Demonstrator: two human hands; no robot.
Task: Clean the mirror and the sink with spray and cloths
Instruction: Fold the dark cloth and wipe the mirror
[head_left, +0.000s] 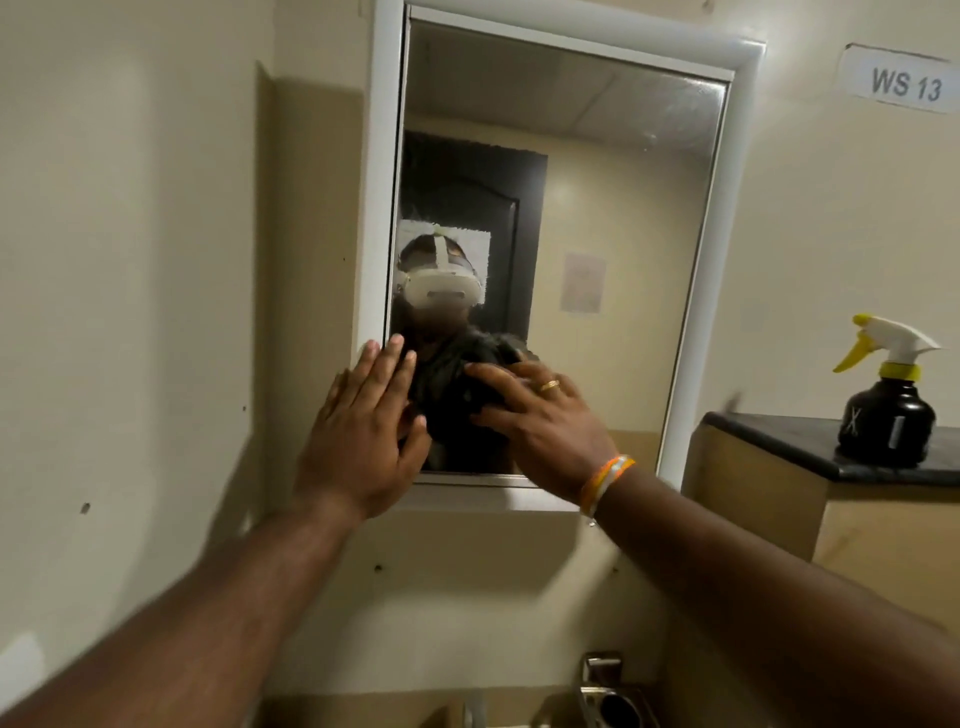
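Both hands are pressing a dark cloth (457, 410) against the lower left corner of the mirror (597, 208). The left hand (358, 431) is lying flat with straight fingers at the cloth's left edge, overlapping the white frame (376, 208); the right hand (540, 415) is spreading its fingers over the cloth's right part. The mirror's long axis is running upward, so the unwiped glass is lying above and to the right, nearer the right hand. The spray bottle (888, 415) is standing upright on the dark ledge (779, 436), well to the right, nozzle pointing left

mirror (597, 208): white-framed, upright on far wall, glass hazy | dark cloth (457, 410): bunched against lower-left glass | spray bottle (888, 395): black, white-yellow trigger, upright on right ledge
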